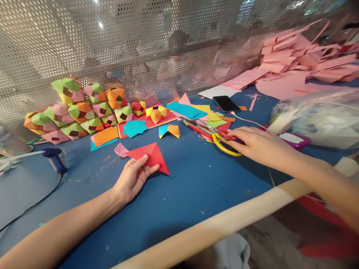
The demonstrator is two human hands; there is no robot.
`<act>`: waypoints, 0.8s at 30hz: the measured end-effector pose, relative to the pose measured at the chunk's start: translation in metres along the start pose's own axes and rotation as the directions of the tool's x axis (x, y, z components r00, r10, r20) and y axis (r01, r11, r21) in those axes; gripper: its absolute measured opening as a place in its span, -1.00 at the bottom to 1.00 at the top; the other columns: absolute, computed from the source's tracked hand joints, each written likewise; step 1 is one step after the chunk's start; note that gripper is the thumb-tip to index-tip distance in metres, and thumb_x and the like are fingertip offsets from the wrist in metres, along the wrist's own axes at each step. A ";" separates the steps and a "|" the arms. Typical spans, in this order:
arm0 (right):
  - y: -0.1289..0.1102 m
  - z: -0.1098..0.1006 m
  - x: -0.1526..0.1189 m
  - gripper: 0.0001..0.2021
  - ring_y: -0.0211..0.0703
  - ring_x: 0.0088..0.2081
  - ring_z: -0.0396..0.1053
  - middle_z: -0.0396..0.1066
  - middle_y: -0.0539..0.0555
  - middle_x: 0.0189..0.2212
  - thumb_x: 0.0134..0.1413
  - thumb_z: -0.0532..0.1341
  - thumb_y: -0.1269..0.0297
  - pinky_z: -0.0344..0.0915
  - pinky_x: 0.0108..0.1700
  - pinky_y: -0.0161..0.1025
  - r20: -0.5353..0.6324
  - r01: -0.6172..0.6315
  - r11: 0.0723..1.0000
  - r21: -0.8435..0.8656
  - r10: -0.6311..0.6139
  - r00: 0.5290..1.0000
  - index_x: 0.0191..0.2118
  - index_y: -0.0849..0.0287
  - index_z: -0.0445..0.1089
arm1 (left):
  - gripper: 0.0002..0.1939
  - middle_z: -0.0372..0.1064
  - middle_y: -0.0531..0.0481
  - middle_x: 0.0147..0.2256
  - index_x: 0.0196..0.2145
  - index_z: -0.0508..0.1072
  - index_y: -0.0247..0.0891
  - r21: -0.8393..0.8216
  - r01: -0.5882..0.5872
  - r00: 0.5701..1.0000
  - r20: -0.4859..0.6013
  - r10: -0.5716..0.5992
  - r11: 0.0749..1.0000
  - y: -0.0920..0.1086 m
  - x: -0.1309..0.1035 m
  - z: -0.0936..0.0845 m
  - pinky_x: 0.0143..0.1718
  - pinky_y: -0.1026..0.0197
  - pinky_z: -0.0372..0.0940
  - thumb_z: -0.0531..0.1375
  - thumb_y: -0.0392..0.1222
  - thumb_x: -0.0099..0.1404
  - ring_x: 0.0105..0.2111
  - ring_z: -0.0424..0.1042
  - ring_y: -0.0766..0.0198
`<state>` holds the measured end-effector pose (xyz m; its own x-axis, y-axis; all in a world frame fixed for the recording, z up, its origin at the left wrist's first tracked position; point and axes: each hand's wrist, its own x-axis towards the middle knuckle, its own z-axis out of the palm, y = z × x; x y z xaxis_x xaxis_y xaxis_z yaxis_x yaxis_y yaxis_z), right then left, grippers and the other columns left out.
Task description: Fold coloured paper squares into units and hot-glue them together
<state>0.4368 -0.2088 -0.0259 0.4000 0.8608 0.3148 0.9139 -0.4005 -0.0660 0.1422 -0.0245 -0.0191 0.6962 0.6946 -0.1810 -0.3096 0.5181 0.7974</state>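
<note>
My left hand (134,175) pinches a folded red paper triangle (154,157) between thumb and fingers, just above the blue table. Beside it lies a small pink folded paper piece (121,150). At the right, my right hand (249,142) has its fingers closed at the handles of the scissors (226,149), whose yellow loop shows below the fingers. The scissors' blades point left over loose coloured paper; part of the handles is hidden by the hand. Between my hands lies a blue and orange folded piece (169,131), behind the red triangle.
Folded paper balls (81,112) are stacked against the perforated metal screen (126,45). A blue glue gun (55,158) with a cord lies left. A phone (226,103), a pink paper pile (300,56) and a plastic bag (322,116) are at right. A pale rounded edge (213,224) runs in front.
</note>
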 end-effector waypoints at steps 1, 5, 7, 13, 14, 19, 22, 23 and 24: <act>0.003 0.003 -0.002 -0.75 0.05 -0.12 0.38 0.41 0.17 -0.08 0.18 0.03 0.21 0.22 -0.23 -0.16 0.038 -0.034 0.999 -0.028 0.035 0.999 -0.15 0.17 0.38 | -0.92 0.35 0.08 -0.57 -0.51 0.45 -0.41 -0.002 0.000 1.000 -0.007 0.000 1.000 0.000 0.001 -0.001 -0.23 0.11 0.49 0.28 -0.40 0.10 -0.57 0.33 0.47; 0.002 0.007 -0.005 -0.73 0.02 -0.14 0.40 0.41 0.14 -0.06 0.21 0.01 0.26 0.23 -0.20 -0.18 0.102 -0.106 0.994 -0.030 0.109 0.989 -0.10 0.19 0.38 | -0.92 0.32 0.09 -0.58 -0.52 0.44 -0.41 0.002 0.003 1.000 -0.018 -0.003 1.000 -0.001 0.003 -0.002 -0.25 0.13 0.49 0.27 -0.41 0.10 -0.58 0.31 0.48; -0.001 0.007 -0.005 -0.73 0.02 -0.14 0.40 0.41 0.13 -0.05 0.20 0.02 0.26 0.23 -0.20 -0.18 0.104 -0.112 0.993 -0.044 0.116 0.988 -0.09 0.19 0.38 | -0.93 0.33 0.07 -0.57 -0.51 0.44 -0.41 0.014 0.005 1.000 -0.018 -0.005 1.000 -0.002 0.005 -0.003 -0.25 0.14 0.49 0.28 -0.41 0.10 -0.56 0.33 0.46; -0.005 0.009 -0.007 -0.73 0.01 -0.18 0.42 0.39 0.11 -0.04 0.21 0.02 0.21 0.25 -0.31 -0.18 0.087 -0.122 0.984 -0.133 0.134 0.987 -0.09 0.15 0.37 | -0.96 0.40 0.03 -0.48 -0.45 0.47 -0.39 0.067 -0.021 1.000 0.020 0.020 0.998 -0.002 0.004 -0.002 -0.22 0.11 0.48 0.28 -0.37 0.11 -0.47 0.40 0.39; -0.007 0.008 -0.008 -0.72 0.01 -0.19 0.43 0.40 0.11 -0.05 0.21 0.01 0.21 0.26 -0.33 -0.18 0.067 -0.111 0.982 -0.151 0.123 0.990 -0.09 0.15 0.38 | -0.96 0.42 0.03 -0.46 -0.44 0.48 -0.38 0.077 -0.030 0.999 0.035 0.027 0.997 -0.002 0.003 -0.001 -0.20 0.10 0.47 0.28 -0.35 0.11 -0.44 0.42 0.37; -0.026 -0.002 -0.011 -0.78 0.01 -0.14 0.42 0.45 0.13 -0.10 0.17 0.07 0.29 0.31 -0.21 -0.18 -0.202 0.029 0.984 -0.177 -0.065 0.977 -0.18 0.22 0.42 | -0.86 0.49 -0.04 -0.30 -0.35 0.52 -0.36 0.123 -0.061 0.990 0.135 0.044 0.991 -0.003 -0.005 0.002 -0.14 0.11 0.41 0.31 -0.28 0.08 -0.31 0.47 0.26; -0.047 -0.008 -0.008 -0.81 -0.06 -0.18 0.45 0.48 0.10 -0.17 0.15 0.09 0.31 0.34 -0.18 -0.21 -0.356 0.179 0.984 -0.022 -0.175 0.918 -0.22 0.20 0.43 | -0.82 0.51 -0.13 -0.28 -0.33 0.52 -0.39 0.167 -0.095 0.974 0.217 0.057 0.981 -0.003 -0.009 0.003 -0.17 0.10 0.38 0.32 -0.26 0.08 -0.31 0.48 0.21; -0.056 -0.010 -0.007 -0.81 -0.08 -0.18 0.45 0.48 0.10 -0.18 0.16 0.09 0.31 0.35 -0.15 -0.21 -0.383 0.242 0.970 0.033 -0.212 0.899 -0.22 0.20 0.43 | -0.81 0.51 -0.14 -0.29 -0.32 0.51 -0.39 0.179 -0.109 0.968 0.241 0.064 0.978 -0.003 -0.010 0.003 -0.18 0.11 0.38 0.32 -0.25 0.08 -0.32 0.48 0.20; -0.065 -0.013 -0.005 -0.81 -0.09 -0.17 0.45 0.48 0.10 -0.19 0.16 0.09 0.30 0.35 -0.12 -0.21 -0.397 0.304 0.949 0.082 -0.248 0.883 -0.21 0.20 0.43 | -0.80 0.51 -0.14 -0.30 -0.32 0.51 -0.39 0.189 -0.123 0.962 0.262 0.070 0.974 -0.003 -0.012 0.003 -0.20 0.12 0.37 0.32 -0.25 0.07 -0.33 0.49 0.19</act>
<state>0.3743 -0.1911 -0.0113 0.0988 0.7350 0.6708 0.9947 -0.0927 -0.0450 0.1371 -0.0360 -0.0177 0.8181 0.5741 0.0329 -0.2647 0.3253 0.9078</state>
